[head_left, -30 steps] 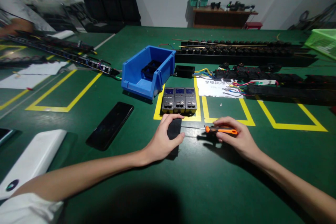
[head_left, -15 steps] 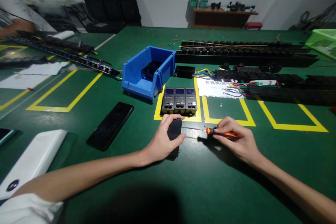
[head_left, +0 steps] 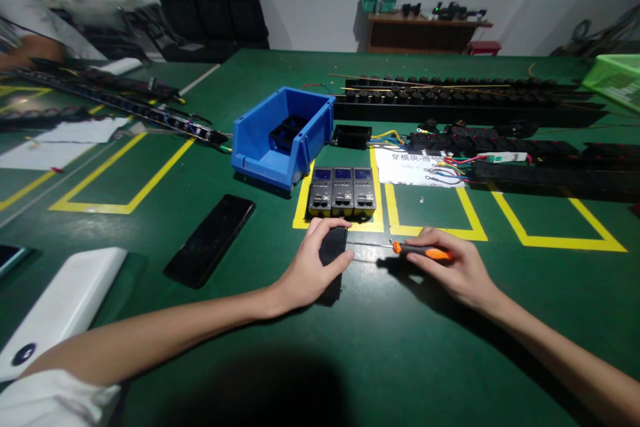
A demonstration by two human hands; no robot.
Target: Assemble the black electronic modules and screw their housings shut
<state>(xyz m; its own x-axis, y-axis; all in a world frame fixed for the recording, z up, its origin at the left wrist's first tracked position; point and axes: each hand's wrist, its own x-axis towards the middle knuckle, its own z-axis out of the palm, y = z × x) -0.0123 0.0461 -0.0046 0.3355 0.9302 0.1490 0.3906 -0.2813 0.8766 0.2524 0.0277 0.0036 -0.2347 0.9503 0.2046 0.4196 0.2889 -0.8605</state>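
Note:
My left hand (head_left: 313, 263) grips a small black box-shaped module (head_left: 332, 250) on the green table, thumb on its near side and fingers over the far end. In my right hand (head_left: 453, 267) is a screwdriver (head_left: 423, 251) with an orange and black handle, held level. Its thin shaft points left, and the tip meets the right side of the module; the exact contact spot is too small to make out. Just beyond my left hand, three grey modules (head_left: 342, 192) with small dark displays and ports stand side by side inside a yellow tape outline.
A blue bin (head_left: 260, 159) with black parts stands behind to the left. Left of my hands lie a black phone (head_left: 210, 240) and a white case-like object (head_left: 65, 300). Long black strips (head_left: 465, 112) and wires lie at the back right. Another person's arm (head_left: 35, 50) is at far left.
The screwdriver handle has turned about its axis, showing its orange and black areas differently, and the right fingers have shifted slightly. My left hand and the module stay in place.

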